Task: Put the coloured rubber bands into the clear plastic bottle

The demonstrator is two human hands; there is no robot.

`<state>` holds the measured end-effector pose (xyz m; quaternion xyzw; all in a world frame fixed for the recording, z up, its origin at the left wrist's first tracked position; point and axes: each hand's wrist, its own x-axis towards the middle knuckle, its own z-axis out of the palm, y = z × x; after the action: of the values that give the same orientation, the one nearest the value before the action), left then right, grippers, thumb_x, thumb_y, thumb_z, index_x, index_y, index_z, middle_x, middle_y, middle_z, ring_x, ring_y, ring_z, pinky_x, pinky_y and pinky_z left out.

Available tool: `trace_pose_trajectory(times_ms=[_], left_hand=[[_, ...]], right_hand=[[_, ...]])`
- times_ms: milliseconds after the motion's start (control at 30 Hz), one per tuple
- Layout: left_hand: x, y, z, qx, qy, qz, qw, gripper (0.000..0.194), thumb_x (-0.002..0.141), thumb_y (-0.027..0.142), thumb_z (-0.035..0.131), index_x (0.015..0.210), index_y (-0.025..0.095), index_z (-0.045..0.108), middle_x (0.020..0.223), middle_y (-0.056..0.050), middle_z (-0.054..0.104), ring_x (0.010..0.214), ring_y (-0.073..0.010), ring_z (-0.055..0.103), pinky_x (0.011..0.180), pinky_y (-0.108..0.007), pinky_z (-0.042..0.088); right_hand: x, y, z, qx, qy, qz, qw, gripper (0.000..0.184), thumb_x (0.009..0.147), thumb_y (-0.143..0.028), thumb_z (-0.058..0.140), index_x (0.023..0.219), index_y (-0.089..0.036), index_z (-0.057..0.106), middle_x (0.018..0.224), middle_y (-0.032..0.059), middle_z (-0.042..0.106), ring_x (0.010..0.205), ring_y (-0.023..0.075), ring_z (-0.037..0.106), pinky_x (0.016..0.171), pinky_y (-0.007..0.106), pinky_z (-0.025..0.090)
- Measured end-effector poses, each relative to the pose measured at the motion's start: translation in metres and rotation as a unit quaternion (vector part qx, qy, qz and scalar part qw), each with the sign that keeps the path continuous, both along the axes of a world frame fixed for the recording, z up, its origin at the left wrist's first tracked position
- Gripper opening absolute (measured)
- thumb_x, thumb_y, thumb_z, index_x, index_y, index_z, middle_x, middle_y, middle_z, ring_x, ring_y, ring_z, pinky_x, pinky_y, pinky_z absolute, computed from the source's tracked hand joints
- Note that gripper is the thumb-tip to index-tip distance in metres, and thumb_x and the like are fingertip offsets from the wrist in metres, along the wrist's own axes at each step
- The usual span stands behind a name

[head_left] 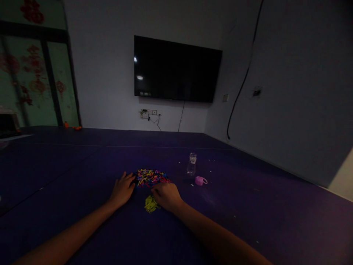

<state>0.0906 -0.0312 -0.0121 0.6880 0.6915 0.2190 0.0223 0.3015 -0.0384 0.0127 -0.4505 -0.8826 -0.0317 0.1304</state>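
A heap of small mixed-colour bands (151, 177) lies on the dark purple floor mat (248, 198). My left hand (122, 190) rests flat on the mat with fingers spread, its fingertips at the heap's left edge. My right hand (166, 195) is knuckles-up with fingers curled under at the heap's near edge. What the fingers hold is hidden. A small separate pile of yellow bands (150, 204) sits just left of and below my right hand.
A clear plastic bottle (191, 163) stands right of the heap, with a pink lid-like item (200, 180) lying near it. A black TV (176, 70) hangs on the far wall above a power socket (150, 113). Small orange objects (72, 127) lie by the glass doors at far left.
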Motion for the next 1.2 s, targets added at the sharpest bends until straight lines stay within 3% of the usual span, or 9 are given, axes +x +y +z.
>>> trace_pose_trajectory(times_ms=[767,1200], left_hand=[[0.0,0.0,-0.002,-0.002,0.029,0.006,1.0,0.042,0.085,0.027,0.035,0.121,0.018,0.056,0.14,-0.013,0.044,0.136,-0.0295,0.025,0.103,-0.056,0.028],[0.008,-0.012,0.01,-0.029,0.043,0.012,0.999,0.042,0.089,0.026,0.033,0.124,0.011,0.052,0.137,-0.014,0.047,0.135,-0.0301,0.027,0.105,-0.055,0.026]], right_hand=[[0.0,-0.002,0.0,0.0,0.006,0.006,1.0,0.029,0.09,-0.032,0.039,0.088,-0.021,0.066,0.093,0.0033,0.07,0.086,0.0155,0.064,0.067,0.022,0.04],[0.0,0.0,-0.004,0.026,0.014,0.012,0.999,0.03,0.089,-0.032,0.037,0.083,-0.021,0.065,0.088,0.0026,0.07,0.082,0.0162,0.064,0.062,0.023,0.038]])
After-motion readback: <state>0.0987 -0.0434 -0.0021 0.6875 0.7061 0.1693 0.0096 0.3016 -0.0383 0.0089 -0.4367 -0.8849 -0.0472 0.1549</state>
